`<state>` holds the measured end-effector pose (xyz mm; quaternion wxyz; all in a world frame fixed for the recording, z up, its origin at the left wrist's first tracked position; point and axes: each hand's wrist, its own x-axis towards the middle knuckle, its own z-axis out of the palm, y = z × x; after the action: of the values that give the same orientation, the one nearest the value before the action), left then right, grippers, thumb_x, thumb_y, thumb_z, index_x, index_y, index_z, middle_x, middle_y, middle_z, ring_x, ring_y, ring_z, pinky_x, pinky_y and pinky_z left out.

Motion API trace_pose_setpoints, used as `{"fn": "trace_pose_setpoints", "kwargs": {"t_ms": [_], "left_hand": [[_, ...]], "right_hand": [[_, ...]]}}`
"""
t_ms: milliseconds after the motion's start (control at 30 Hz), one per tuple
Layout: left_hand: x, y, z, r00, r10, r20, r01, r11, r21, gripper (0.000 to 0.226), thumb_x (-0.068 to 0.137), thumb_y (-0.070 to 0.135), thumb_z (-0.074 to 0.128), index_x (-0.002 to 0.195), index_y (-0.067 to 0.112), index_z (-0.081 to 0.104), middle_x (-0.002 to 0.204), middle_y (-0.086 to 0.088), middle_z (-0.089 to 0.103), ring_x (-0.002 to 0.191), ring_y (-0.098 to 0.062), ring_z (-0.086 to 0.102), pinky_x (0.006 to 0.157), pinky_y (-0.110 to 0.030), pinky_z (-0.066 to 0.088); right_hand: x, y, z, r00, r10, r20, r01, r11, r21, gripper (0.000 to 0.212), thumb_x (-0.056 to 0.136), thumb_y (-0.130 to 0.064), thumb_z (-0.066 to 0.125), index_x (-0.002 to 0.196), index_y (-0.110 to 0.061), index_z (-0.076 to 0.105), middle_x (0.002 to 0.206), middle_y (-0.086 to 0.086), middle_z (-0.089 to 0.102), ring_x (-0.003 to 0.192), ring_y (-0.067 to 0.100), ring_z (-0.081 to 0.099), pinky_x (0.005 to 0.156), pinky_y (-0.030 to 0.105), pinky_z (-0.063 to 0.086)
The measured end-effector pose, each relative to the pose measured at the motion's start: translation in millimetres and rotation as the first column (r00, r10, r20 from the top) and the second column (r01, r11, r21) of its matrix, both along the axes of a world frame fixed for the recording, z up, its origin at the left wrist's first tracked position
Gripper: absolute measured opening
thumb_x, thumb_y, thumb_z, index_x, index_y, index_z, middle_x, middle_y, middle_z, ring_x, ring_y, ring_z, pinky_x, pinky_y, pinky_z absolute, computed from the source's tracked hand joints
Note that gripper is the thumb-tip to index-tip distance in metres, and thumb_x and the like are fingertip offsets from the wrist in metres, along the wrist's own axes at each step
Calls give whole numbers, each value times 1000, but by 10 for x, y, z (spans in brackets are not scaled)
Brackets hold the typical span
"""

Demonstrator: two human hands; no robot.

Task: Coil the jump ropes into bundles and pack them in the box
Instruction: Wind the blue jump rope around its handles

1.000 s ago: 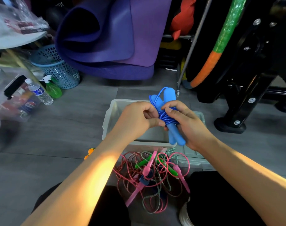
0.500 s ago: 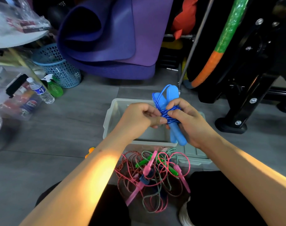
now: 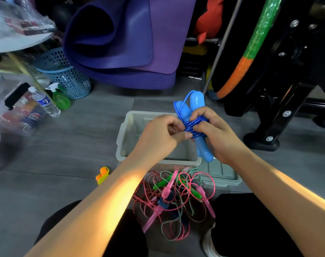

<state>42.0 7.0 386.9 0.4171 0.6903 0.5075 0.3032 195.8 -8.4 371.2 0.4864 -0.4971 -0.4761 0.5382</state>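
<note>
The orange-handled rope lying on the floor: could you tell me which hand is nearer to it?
Left. The left hand is above and right of the orange-handled rope; the right hand, gripping the blue rope bundle, is farther right.

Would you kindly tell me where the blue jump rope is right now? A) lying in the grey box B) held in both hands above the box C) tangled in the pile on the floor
B: the right hand and left hand hold the blue jump rope above the grey box.
</note>
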Motion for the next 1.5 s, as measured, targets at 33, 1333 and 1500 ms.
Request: {"fn": "trace_pose_setpoints", "kwargs": {"t_ms": [33, 1333, 1500], "left_hand": [[-10, -5, 21, 999, 19, 34, -18, 999, -37, 19, 71, 19, 82, 74, 22, 63, 73, 3, 68, 67, -8, 63, 62, -9, 44], [131, 42, -215, 999, -27, 43, 1, 856, 517, 6, 85, 11, 53, 84, 5, 52, 89, 7, 41, 75, 3, 43, 70, -5, 32], [84, 113, -207, 989, -134, 61, 95, 896, 433, 25, 78, 19, 71, 92, 3, 59, 90, 8, 48, 79, -4, 54, 75, -11, 46]], "right_hand": [[-1, 5, 10, 1000, 6, -25, -6, 1000, -13, 22, 70, -7, 49, 75, -25, 59, 74, 3, 54, 65, 16, 48, 64, 30, 41], [-64, -36, 125, 978, -75, -195, 68, 997, -44, 20, 94, -6, 48, 80, -17, 58, 75, -1, 62, 67, 18, 55, 53, 24, 46], [-23, -26, 103, 966, -137, -218, 120, 989, -89, 20, 94, -8, 48, 79, -18, 58, 75, 0, 61, 62, 16, 55, 55, 28, 42]]}}
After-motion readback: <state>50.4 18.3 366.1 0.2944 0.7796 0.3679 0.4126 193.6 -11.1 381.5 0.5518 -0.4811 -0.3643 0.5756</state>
